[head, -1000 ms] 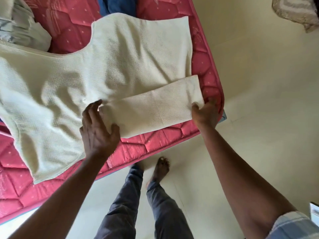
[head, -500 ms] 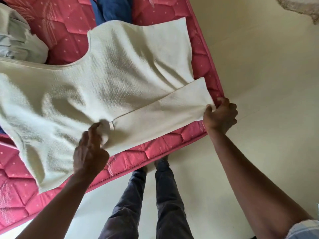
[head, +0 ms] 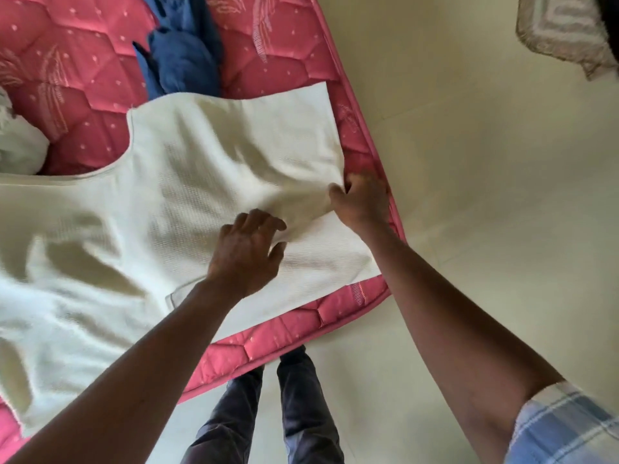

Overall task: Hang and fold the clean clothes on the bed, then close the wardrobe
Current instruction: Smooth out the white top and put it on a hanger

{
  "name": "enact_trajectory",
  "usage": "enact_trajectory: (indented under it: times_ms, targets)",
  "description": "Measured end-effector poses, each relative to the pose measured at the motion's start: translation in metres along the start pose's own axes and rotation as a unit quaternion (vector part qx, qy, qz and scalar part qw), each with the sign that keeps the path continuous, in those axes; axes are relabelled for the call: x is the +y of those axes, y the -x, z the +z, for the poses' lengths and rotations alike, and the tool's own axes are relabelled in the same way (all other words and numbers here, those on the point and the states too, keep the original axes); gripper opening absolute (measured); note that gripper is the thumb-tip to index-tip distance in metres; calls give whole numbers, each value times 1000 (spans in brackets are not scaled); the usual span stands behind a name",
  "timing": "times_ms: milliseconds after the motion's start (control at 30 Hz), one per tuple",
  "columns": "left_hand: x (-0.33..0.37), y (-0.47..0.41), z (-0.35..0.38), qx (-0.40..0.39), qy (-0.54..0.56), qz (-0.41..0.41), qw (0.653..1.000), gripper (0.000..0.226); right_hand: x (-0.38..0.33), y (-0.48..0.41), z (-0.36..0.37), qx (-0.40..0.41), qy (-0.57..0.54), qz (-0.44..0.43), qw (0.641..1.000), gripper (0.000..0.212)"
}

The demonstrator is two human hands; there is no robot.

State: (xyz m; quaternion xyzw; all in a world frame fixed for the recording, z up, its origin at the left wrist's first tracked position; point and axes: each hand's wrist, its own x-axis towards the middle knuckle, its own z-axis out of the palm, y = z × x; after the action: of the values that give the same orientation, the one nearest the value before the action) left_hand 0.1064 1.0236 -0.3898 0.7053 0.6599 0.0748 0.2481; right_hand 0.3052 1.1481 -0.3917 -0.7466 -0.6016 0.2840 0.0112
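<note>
A cream knitted shirt (head: 160,212) lies spread over the corner of the red quilted mattress (head: 80,72). Its short sleeve (head: 321,262) points toward the mattress corner. My left hand (head: 246,252) lies flat on the cloth where the sleeve meets the body, fingers spread. My right hand (head: 360,200) pinches a bunch of the shirt's side edge near the mattress's right border. A blue garment (head: 182,61) lies crumpled behind the shirt. A pale grey garment (head: 20,149) sits at the far left.
The cream floor (head: 469,195) runs along the right and near sides of the mattress. My legs in dark trousers (head: 268,413) stand at the mattress corner. A patterned mat (head: 562,28) lies on the floor at the top right.
My right hand let go of the sleeve's end and moved up to grip the shirt's side edge. My left hand slid right onto the sleeve seam. The sleeve now lies flatter.
</note>
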Motion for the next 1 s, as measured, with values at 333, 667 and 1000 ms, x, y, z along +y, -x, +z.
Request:
enact_trajectory:
  times_ms: [333,667,1000]
  targets:
    - [-1,-9,14,5,13,-60,998,21,33,-33,-29,-47,-180,3,983,40]
    - [-68,-78,-94,235,108,-296,920,73,-60,-70,-20,-85,-315,-11,945,68]
    - [-147,-115,-137,2,88,-335,938,52,-116,-110,-25,-167,-379,154,897,19]
